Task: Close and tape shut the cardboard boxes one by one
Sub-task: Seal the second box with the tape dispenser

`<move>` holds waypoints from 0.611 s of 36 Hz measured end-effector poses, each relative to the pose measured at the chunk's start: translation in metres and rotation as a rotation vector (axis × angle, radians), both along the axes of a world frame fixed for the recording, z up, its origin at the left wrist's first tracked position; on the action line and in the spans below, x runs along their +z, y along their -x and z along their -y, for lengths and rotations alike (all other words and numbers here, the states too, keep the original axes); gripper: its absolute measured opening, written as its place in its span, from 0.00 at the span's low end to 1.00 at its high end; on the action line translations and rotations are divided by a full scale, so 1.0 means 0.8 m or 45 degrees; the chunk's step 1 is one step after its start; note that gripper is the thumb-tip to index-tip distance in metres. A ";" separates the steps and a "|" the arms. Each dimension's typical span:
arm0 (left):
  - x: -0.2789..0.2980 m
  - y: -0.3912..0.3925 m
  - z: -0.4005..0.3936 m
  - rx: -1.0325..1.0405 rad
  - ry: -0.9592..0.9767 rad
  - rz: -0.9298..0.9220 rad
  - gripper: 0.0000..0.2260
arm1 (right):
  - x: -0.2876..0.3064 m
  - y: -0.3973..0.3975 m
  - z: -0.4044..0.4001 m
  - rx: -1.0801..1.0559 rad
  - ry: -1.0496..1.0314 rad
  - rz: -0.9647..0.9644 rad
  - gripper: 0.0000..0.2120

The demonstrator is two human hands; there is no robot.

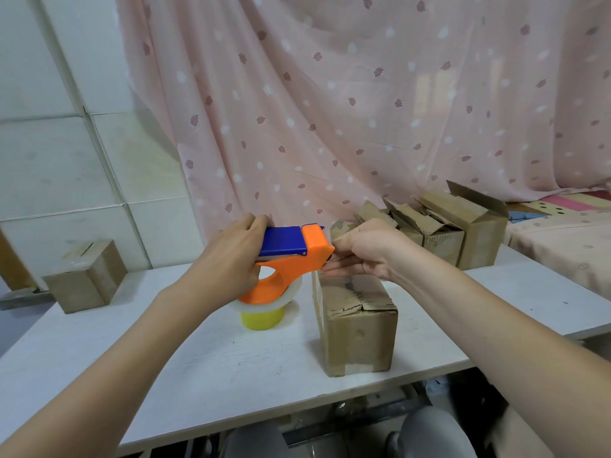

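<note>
Brown cardboard box [358, 325], flaps folded shut, stands on white table [205, 375] below right hand [367, 252] pinching clear tape at orange-and-blue dispenser [291, 256], gripped by left hand [231, 259].

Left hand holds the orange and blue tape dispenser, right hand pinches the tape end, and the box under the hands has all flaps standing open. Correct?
Not quite. In the head view the box under the hands has its flaps folded shut; the rest holds.

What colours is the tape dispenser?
Orange body with a blue top on the tape dispenser, seen in the head view.
</note>
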State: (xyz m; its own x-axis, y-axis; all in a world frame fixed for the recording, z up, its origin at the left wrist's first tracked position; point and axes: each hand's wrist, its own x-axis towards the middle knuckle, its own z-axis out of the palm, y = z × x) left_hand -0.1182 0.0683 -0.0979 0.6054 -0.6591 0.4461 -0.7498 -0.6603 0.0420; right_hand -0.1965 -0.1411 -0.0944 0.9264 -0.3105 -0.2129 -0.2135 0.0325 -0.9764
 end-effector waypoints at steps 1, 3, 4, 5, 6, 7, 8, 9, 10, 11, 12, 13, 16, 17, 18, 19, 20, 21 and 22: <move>0.000 0.000 0.001 0.000 -0.004 0.013 0.23 | 0.001 0.000 0.001 -0.006 0.016 0.000 0.06; -0.001 -0.003 0.001 0.007 -0.021 0.047 0.23 | 0.004 0.000 0.005 0.002 0.002 -0.010 0.06; -0.002 -0.004 0.002 0.008 -0.021 0.066 0.24 | 0.005 0.001 0.007 0.011 -0.023 -0.018 0.05; -0.004 -0.006 0.002 0.006 -0.015 0.077 0.24 | 0.007 0.002 0.010 0.020 -0.050 -0.027 0.05; -0.006 -0.007 0.003 0.001 -0.009 0.077 0.25 | 0.008 0.003 0.013 0.028 -0.072 -0.034 0.05; -0.007 -0.008 0.005 -0.006 -0.007 0.068 0.25 | 0.008 0.003 0.015 0.034 -0.087 -0.039 0.06; -0.009 -0.008 0.006 -0.012 -0.008 0.057 0.25 | 0.008 0.003 0.017 0.038 -0.091 -0.043 0.06; -0.011 -0.008 0.007 -0.018 -0.011 0.047 0.26 | 0.007 0.003 0.020 0.041 -0.088 -0.048 0.06; -0.013 -0.009 0.006 -0.022 -0.016 0.042 0.27 | 0.007 0.003 0.023 0.040 -0.085 -0.050 0.07; -0.014 -0.011 0.005 -0.023 -0.020 0.042 0.27 | 0.006 0.004 0.027 0.033 -0.081 -0.045 0.07; -0.016 -0.014 0.001 -0.018 -0.021 0.047 0.27 | 0.006 0.005 0.033 0.022 -0.078 -0.038 0.07; -0.017 -0.017 -0.003 -0.007 -0.021 0.057 0.27 | 0.007 0.006 0.040 0.009 -0.076 -0.036 0.06; -0.021 -0.029 -0.019 0.034 -0.035 0.093 0.26 | 0.004 0.015 0.068 -0.040 -0.066 -0.076 0.05; -0.022 -0.032 -0.023 0.043 -0.041 0.104 0.26 | 0.001 0.019 0.078 -0.063 -0.047 -0.092 0.05; -0.023 -0.033 -0.026 0.049 -0.051 0.105 0.26 | -0.002 0.022 0.087 -0.088 -0.024 -0.103 0.06; -0.025 -0.034 -0.028 0.051 -0.062 0.102 0.26 | -0.005 0.025 0.093 -0.111 -0.002 -0.111 0.06; -0.027 -0.035 -0.029 0.048 -0.076 0.099 0.27 | -0.008 0.027 0.097 -0.126 0.028 -0.121 0.06; -0.029 -0.034 -0.029 0.043 -0.087 0.092 0.27 | -0.010 0.029 0.100 -0.129 0.065 -0.137 0.06; -0.032 -0.034 -0.028 0.039 -0.092 0.081 0.27 | -0.012 0.030 0.101 -0.124 0.106 -0.158 0.07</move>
State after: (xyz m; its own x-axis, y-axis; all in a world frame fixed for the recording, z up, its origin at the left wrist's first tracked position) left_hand -0.0914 0.0904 -0.1239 0.5975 -0.6729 0.4362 -0.7291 -0.6823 -0.0539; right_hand -0.2203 -0.2220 -0.1043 0.8594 -0.4188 -0.2933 -0.3321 -0.0212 -0.9430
